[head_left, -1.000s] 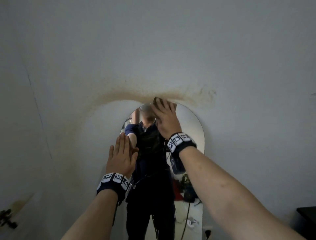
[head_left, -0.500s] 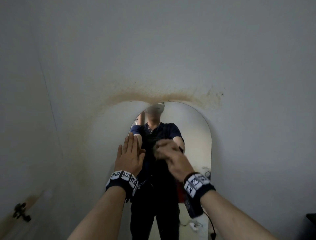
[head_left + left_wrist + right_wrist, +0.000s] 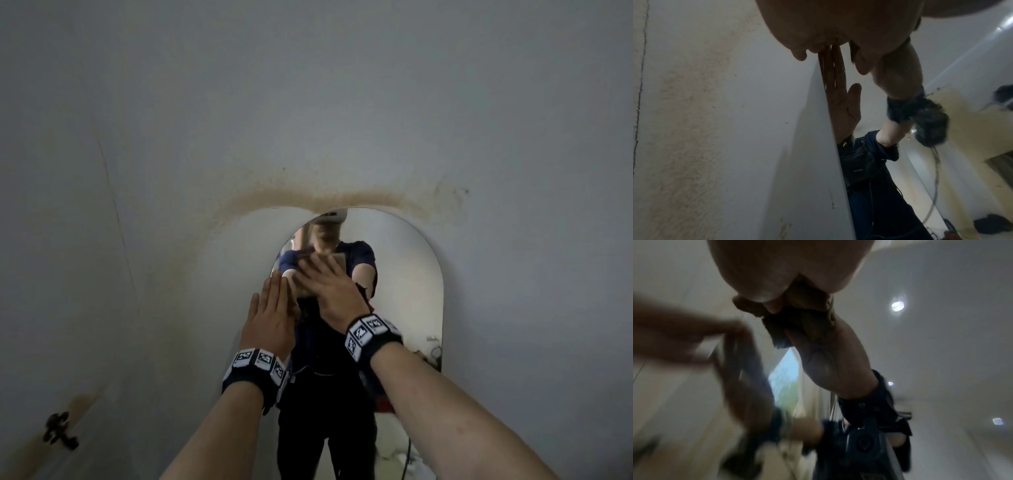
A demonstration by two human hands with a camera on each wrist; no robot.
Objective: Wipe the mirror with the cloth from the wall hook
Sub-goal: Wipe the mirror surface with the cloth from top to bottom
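Note:
An arched mirror [image 3: 404, 291] is fixed to a white wall. My right hand [image 3: 329, 284] holds a tan cloth [image 3: 339, 258] against the upper left of the glass. Its fingers lie over the cloth. In the right wrist view the cloth [image 3: 807, 316] is bunched under the palm with the thumb tucked into it. My left hand [image 3: 274, 308] lies flat on the mirror's left edge, fingers straight and together, just beside the right hand. The left wrist view shows that hand [image 3: 818, 32] from the palm side, with its reflection in the mirror [image 3: 920, 170].
A brown stain [image 3: 308, 198] arcs over the wall above the mirror's top. A dark metal wall hook [image 3: 58, 433] sits low on the left with nothing on it. The glass reflects a person in dark clothes and clutter on the floor.
My right hand swept the cloth from the mirror's top down to the middle, then up and left beside the left hand. The left hand stayed flat on the left edge.

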